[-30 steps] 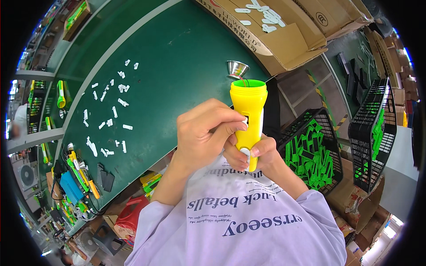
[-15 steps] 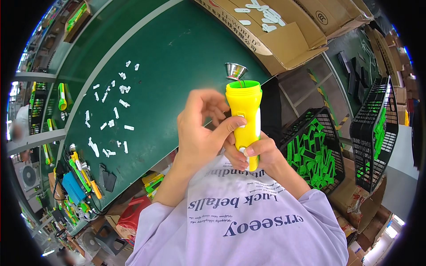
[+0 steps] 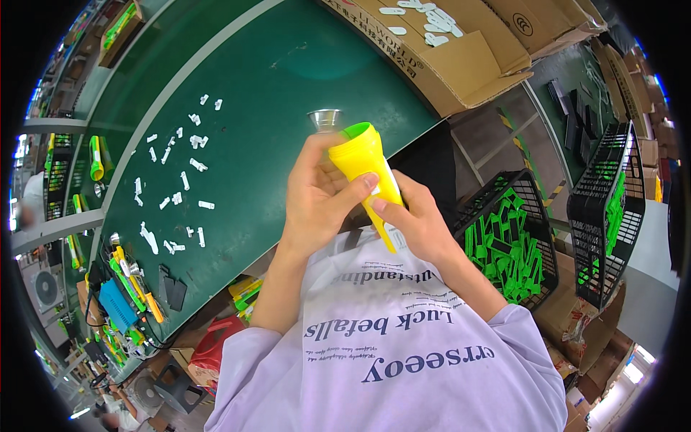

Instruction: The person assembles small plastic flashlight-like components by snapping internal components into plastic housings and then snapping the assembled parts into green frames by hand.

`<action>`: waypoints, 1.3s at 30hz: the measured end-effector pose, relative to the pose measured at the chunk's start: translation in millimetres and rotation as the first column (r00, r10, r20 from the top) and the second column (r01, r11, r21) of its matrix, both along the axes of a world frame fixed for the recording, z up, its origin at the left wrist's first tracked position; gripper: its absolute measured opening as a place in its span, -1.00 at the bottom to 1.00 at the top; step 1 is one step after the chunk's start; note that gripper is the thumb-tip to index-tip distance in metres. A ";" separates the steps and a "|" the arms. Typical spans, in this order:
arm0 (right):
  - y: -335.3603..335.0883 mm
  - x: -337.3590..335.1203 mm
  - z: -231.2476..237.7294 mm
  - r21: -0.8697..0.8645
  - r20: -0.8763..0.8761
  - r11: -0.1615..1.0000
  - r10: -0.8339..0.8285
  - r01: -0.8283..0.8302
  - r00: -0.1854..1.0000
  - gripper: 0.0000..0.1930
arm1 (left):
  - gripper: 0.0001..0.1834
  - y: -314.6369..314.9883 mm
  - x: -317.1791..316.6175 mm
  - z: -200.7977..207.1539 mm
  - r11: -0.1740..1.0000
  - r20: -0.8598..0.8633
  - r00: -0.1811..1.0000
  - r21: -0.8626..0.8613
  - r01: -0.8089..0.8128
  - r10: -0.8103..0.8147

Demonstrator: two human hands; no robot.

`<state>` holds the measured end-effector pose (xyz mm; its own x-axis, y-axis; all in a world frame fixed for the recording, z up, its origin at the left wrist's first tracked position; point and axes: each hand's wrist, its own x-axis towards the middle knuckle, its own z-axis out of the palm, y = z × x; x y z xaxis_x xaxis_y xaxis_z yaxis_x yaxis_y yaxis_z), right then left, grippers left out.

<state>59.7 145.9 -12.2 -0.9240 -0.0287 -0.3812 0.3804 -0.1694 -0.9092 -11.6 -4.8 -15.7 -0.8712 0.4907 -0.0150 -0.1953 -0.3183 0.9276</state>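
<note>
A yellow flashlight body is held tilted in front of my chest, its wide open end with a green inside pointing up and to the left. My left hand closes round its upper part, with the thumb pressed on the front. My right hand grips the narrower lower part from the right, thumb on the side. A silver cone-shaped reflector shows just beyond the open end, above my left fingers. Whatever links it to the body is hidden.
Small white plastic parts lie scattered over the green table. An open cardboard box with white pieces stands at the far right. Black baskets of green parts are at my right. A blue device sits among flashlights at the left.
The flashlight body has moved left and turned, its lower end swinging toward the right. The reflector has shifted left with it. My left hand has closed round the upper part.
</note>
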 end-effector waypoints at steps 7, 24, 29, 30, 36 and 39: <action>-1.9 -4.8 -1.3 0.369 -0.104 0.925 -0.052 0.087 0.993 -0.69 | -0.55 -0.4 0.1 -5.2 0.998 -0.021 0.999 -0.038 -0.041 0.040; -7.7 -2.9 10.1 0.526 -0.313 0.823 -0.046 0.213 0.949 -0.72 | -0.69 2.9 18.7 -21.2 0.718 -0.841 0.512 -0.247 -0.651 0.176; -5.1 -0.9 1.7 0.531 -0.312 0.813 -0.075 0.239 0.947 -0.71 | -0.75 5.1 17.1 -18.5 0.764 -0.798 0.574 -0.251 -0.594 0.184; -4.0 -0.9 1.8 0.529 -0.311 0.814 -0.076 0.240 0.947 -0.71 | -0.76 6.3 18.0 -16.0 0.747 -0.774 0.597 -0.265 -0.610 0.212; -4.8 2.5 -1.3 0.458 -0.133 0.882 -0.059 0.114 0.989 -0.70 | -0.76 4.1 18.2 -17.9 0.679 -0.846 0.522 -0.320 -0.660 0.109; -7.8 3.3 -3.3 0.475 -0.171 0.863 -0.101 0.172 0.980 -0.70 | -0.78 4.0 19.9 -17.7 0.671 -0.854 0.518 -0.356 -0.650 0.049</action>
<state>63.0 138.0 -15.5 -0.9485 0.2577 -0.1842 0.2528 0.2655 -0.9304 8.3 -0.8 -33.4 -0.7789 0.2754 0.5634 0.6211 0.4626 0.6326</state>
